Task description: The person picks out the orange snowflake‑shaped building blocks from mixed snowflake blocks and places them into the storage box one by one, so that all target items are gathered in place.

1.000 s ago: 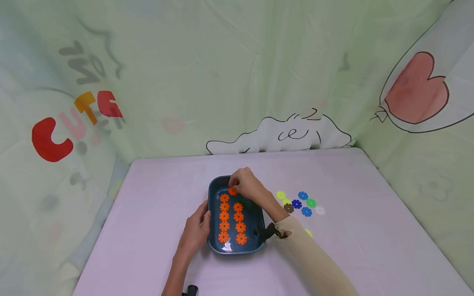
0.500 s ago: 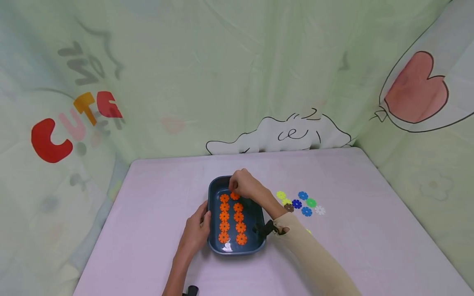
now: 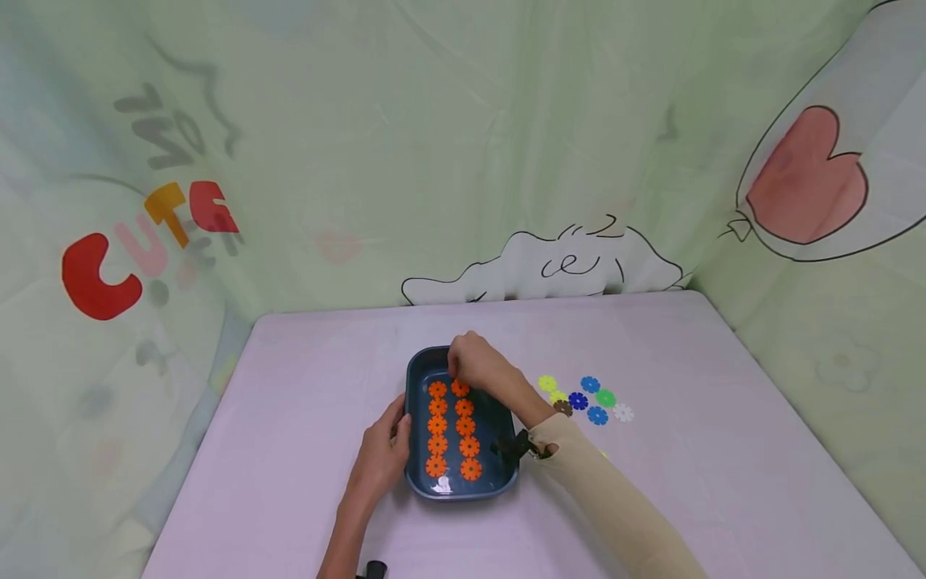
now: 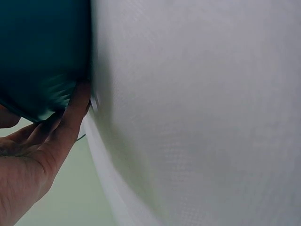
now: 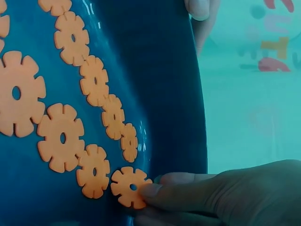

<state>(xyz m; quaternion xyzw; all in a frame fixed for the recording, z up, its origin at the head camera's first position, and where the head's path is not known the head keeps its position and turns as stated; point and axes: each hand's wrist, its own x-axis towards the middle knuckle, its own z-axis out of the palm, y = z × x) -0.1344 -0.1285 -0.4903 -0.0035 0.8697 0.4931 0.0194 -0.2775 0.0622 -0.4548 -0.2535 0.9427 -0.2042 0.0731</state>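
A dark blue rectangular tray (image 3: 499, 434) stands on the table, holding two columns of orange snowflake discs (image 3: 437, 425), flat notched rounds with a centre hole. My left hand (image 3: 386, 450) grips the tray's left side, fingers along the outer wall and thumb at the rim. Over the far end of the tray, my right hand (image 3: 481, 363) pinches an orange snowflake disc (image 5: 129, 186) between thumb and fingers. In the right wrist view that disc lies at the end of the right column, edge close to the neighbouring disc (image 5: 94, 172).
Right of the tray lies a loose group of snowflake discs: yellow (image 3: 546, 383), blue (image 3: 597, 416), green (image 3: 605, 398), white (image 3: 623, 412) and brown (image 3: 563, 408). Another yellow piece is mostly hidden by the right sleeve (image 3: 593, 482). A printed curtain (image 3: 347, 161) surrounds the table.
My right hand has brought the orange disc slightly nearer and to the right, down to the far end of the right column. The left hand and tray have stayed in place.
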